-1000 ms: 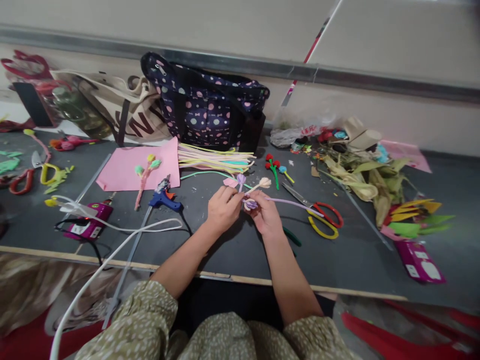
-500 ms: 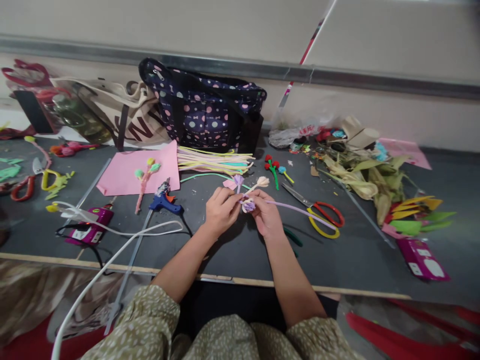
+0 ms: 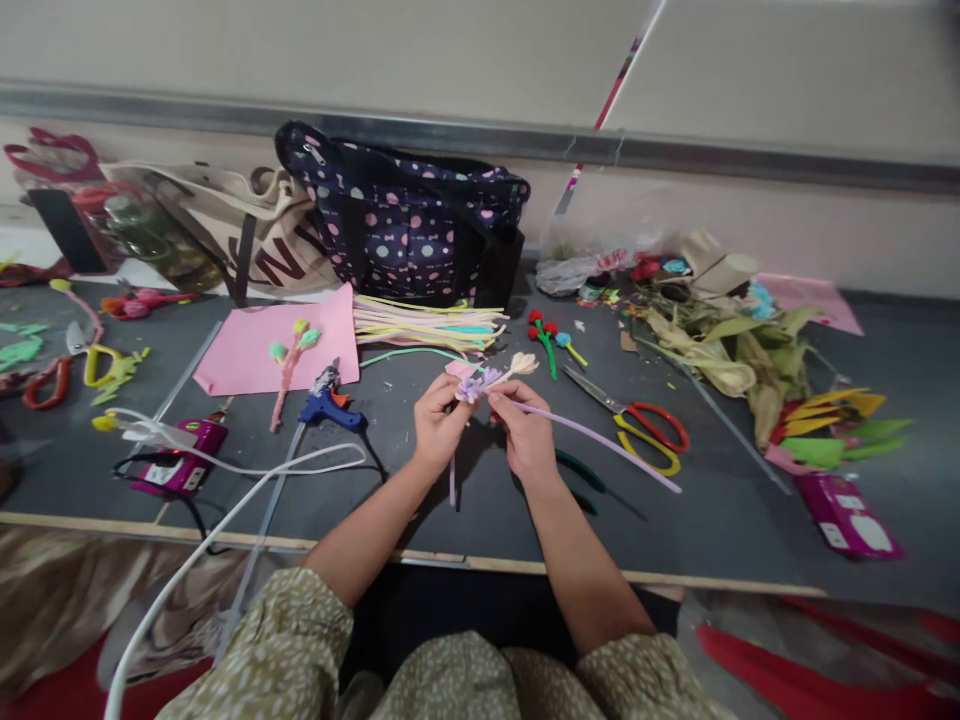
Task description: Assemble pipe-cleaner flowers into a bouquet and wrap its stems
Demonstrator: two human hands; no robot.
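Observation:
Both my hands meet over the middle of the grey table. My left hand pinches a purple pipe-cleaner flower, whose stem hangs down below the fingers. My right hand is closed on a long lilac pipe cleaner that trails right toward the red and yellow scissors. A cream pipe-cleaner flower lies just beyond my fingers. A blue glue gun rests to the left of my left hand.
A polka-dot bag and a beige tote stand at the back. Pink paper, a bundle of pastel pipe cleaners, a magenta device with a white cable, dried leaves and foam scraps lie around.
The purple flower has been lifted slightly and turned so its stem hangs down under my left hand. The lilac pipe cleaner's free end has swung lower to the right.

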